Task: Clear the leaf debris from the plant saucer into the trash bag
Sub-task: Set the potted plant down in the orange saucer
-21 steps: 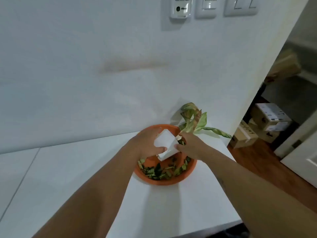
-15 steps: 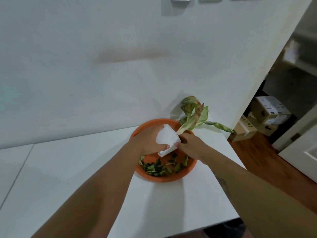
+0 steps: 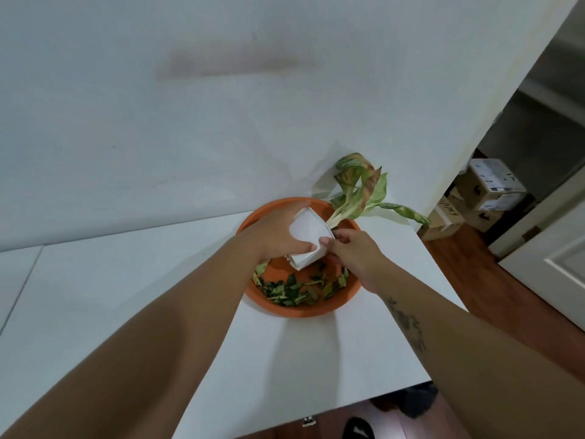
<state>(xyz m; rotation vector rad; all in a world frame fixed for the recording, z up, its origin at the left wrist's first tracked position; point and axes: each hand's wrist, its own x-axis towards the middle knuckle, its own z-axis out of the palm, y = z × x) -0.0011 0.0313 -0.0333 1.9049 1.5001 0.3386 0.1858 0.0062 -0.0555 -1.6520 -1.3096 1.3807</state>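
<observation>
An orange plant saucer (image 3: 297, 307) sits on the white table near the wall, with several green leaf scraps (image 3: 294, 288) lying in its near half. A small white pot (image 3: 308, 236) is tilted over the saucer, its plant (image 3: 361, 191) leaning right toward the wall corner. My left hand (image 3: 275, 236) grips the pot from the left. My right hand (image 3: 354, 253) holds the pot's right edge with its fingertips. No trash bag is in view.
The white table (image 3: 126, 312) runs left; its front edge and right corner lie close to the saucer. A white wall (image 3: 221, 106) stands just behind. Cardboard boxes (image 3: 487, 191) are stacked on the wooden floor at right, beside a white door (image 3: 557, 261).
The camera has tilted down, so the wall switches left the view. Both hands stay on the white pot, which is tipped a little further over the saucer.
</observation>
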